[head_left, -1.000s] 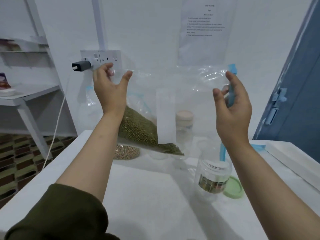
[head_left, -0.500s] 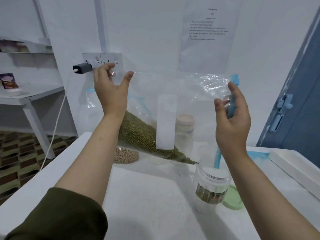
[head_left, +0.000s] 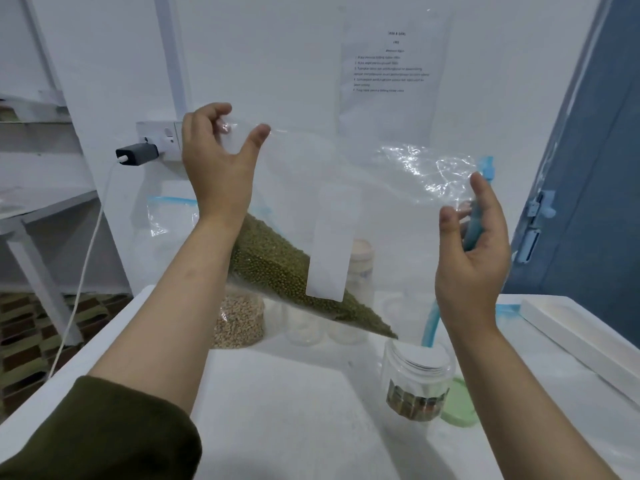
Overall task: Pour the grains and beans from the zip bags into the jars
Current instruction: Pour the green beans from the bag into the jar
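A clear zip bag (head_left: 346, 174) with a blue zip strip hangs tilted in the air above the table. My left hand (head_left: 218, 161) pinches its upper left corner. My right hand (head_left: 474, 251) grips the blue zip edge on the right, lower down. Green mung beans (head_left: 277, 265) lie in the bag's lower part and slope down toward its corner, just above an open clear jar (head_left: 417, 375). The jar has a label band near its base. Its light green lid (head_left: 460, 403) lies on the table beside it.
On the white table (head_left: 277, 410), behind the bag, stand a jar of pale grains (head_left: 239, 320), several empty clear jars (head_left: 301, 327) and another zip bag (head_left: 162, 216) against the wall. A white tray (head_left: 575, 337) lies at the right edge. A charger (head_left: 136, 155) is plugged in at left.
My left hand has stayed high while my right hand dropped lower, tilting the bag. The beans have slid down toward the bag's lower right corner above the open jar.
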{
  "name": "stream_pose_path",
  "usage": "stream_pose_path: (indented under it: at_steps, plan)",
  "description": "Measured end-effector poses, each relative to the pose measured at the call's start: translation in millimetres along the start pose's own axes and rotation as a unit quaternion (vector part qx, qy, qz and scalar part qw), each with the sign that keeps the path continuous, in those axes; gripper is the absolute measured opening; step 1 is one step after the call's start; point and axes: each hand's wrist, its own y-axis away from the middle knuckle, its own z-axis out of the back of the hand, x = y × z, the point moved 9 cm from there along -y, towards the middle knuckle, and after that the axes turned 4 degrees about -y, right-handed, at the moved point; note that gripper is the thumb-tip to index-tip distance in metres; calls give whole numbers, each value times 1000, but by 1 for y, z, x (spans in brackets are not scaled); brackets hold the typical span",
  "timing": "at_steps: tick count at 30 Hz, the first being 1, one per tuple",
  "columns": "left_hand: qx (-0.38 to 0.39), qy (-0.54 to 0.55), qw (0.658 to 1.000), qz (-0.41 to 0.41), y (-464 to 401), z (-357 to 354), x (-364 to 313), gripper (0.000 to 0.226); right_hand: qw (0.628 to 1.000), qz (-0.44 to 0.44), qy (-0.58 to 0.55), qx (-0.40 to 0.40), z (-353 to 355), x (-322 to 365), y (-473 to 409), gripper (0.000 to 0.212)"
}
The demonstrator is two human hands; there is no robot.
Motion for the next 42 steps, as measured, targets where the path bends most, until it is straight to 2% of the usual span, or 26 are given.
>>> stream_pose_path:
  at_steps: [21, 42]
  plan:
    - [8, 35, 999, -24, -4, -12, -14, 42, 999, -19, -30, -8, 9, -18, -2, 45]
    - [0, 29, 998, -48, -7, -26, -18, 40, 999, -35, -10, -10, 10, -35, -6, 47]
